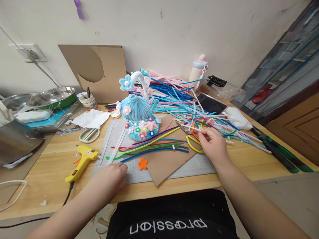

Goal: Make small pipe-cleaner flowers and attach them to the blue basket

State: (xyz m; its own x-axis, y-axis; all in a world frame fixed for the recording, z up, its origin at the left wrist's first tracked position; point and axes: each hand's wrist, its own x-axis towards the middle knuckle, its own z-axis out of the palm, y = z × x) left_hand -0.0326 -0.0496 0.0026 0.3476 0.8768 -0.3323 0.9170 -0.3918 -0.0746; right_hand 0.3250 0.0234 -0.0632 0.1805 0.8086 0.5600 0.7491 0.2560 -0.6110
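My right hand [213,144] pinches a white pipe cleaner [185,125], whose other end pokes out to the right of the fingers. Just beside those fingertips lie pliers with yellow handles [193,146], partly covered by pipe cleaners. My left hand [116,176] is closed at the front edge of the grey cutting mat [206,167]; whatever its curled fingers hold is hidden. An orange flower [142,164] rests between the hands near a cardboard piece [171,162]. Behind it are several coloured pipe cleaners [152,146] and a blue pipe-cleaner lamp-like craft with flowers [136,108].
A yellow glue gun [83,161] and scissors [89,135] lie on the left. A pipe-cleaner heap [171,94], phone [211,103] and bottle [198,71] are at the back. Green-black shears [280,152] lie at right. Cut cardboard [113,76] leans on the wall.
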